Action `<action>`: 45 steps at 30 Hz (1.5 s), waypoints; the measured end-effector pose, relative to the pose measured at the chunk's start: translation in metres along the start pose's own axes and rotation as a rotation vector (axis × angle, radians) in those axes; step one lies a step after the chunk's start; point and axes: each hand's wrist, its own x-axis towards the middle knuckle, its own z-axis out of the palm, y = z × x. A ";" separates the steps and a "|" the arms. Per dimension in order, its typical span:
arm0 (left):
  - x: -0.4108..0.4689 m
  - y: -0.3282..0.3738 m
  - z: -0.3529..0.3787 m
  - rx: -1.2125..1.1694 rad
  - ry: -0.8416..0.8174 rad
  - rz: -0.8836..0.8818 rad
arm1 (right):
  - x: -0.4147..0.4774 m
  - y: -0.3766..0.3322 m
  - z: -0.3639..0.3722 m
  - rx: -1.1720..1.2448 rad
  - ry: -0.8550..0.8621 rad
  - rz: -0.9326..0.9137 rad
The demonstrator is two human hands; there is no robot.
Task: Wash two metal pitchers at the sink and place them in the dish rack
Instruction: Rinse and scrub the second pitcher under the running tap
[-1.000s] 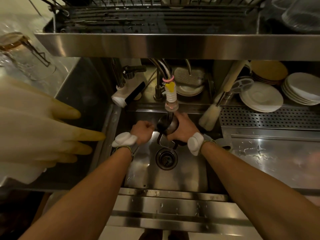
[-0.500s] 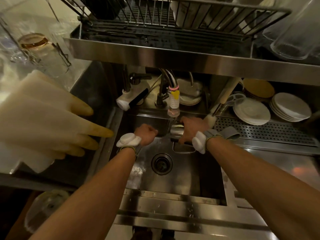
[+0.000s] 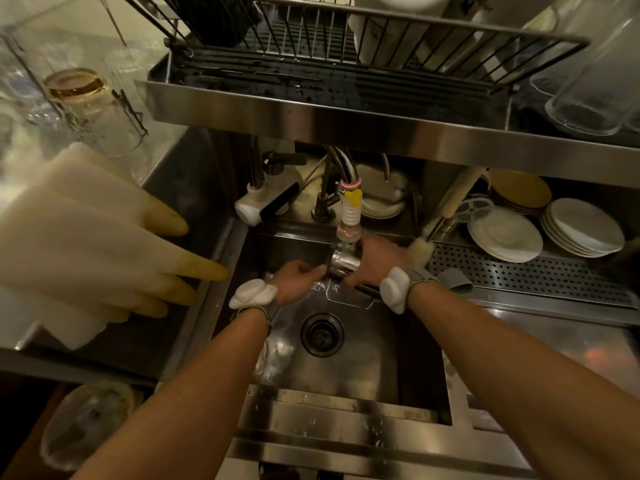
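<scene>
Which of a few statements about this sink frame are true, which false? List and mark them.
1. The right hand holds a metal pitcher under the tap. True.
2. The pitcher is already put away to dry. False: it is in the hand over the sink, below the dish rack.
3. Rubber gloves are left of the sink. True.
4. The sink is full of stacked dishes. False: the stacked plates sit on the counter to its right.

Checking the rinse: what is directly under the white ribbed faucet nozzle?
A shiny metal pitcher, gripped by the right hand, with the steel sink below. The pitcher's inside is hidden.
</scene>
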 end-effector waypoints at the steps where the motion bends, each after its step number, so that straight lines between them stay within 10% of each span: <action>1: -0.001 0.001 0.001 -0.047 -0.003 0.004 | 0.000 -0.003 0.002 0.063 0.028 -0.025; 9: -0.006 0.032 0.006 -0.412 -0.027 0.039 | -0.004 -0.010 0.014 0.469 0.078 -0.197; 22: 0.015 0.020 0.019 -0.821 -0.170 -0.203 | -0.013 0.019 0.010 1.047 -0.152 0.317; 32: 0.008 0.010 0.010 -0.546 -0.129 -0.327 | -0.013 0.011 0.023 1.266 -0.238 0.491; 38: 0.017 0.003 0.003 -0.460 0.040 -0.300 | -0.006 0.034 0.047 1.436 0.005 0.550; 45: 0.023 -0.006 -0.003 -0.454 0.115 -0.263 | 0.002 0.010 0.048 1.465 -0.085 0.354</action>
